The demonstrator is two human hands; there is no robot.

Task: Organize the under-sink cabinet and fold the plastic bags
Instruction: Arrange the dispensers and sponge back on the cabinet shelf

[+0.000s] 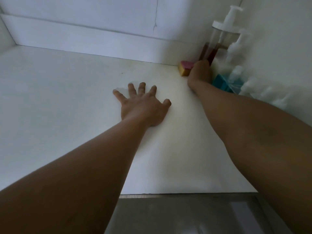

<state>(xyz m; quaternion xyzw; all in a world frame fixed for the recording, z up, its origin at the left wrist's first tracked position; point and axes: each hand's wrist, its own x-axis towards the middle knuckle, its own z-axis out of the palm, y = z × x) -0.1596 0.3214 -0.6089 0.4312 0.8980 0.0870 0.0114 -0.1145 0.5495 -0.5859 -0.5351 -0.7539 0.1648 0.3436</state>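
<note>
The right grip [200, 73] sits at the base of the clear pump bottle of amber liquid [214, 43] in the cabinet's back-right corner, but I cannot tell whether it holds it. The left grip [145, 107] lies spread flat on the white cabinet floor [67, 98]. A hasty pull could topple the neighbouring white plastic bottles [236, 48].

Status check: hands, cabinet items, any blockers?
Left hand flat on cabinet floor, open. Right hand at pump bottle base, grip hidden. Sponge beside it.

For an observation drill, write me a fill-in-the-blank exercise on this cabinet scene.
The left hand lies ____ on the cabinet floor, fingers spread.
The pump bottle stands in the cabinet's back ____ corner.
The sponge beside the right hand is pink on top and ____ below.
Missing words: flat, right, yellow.
</note>
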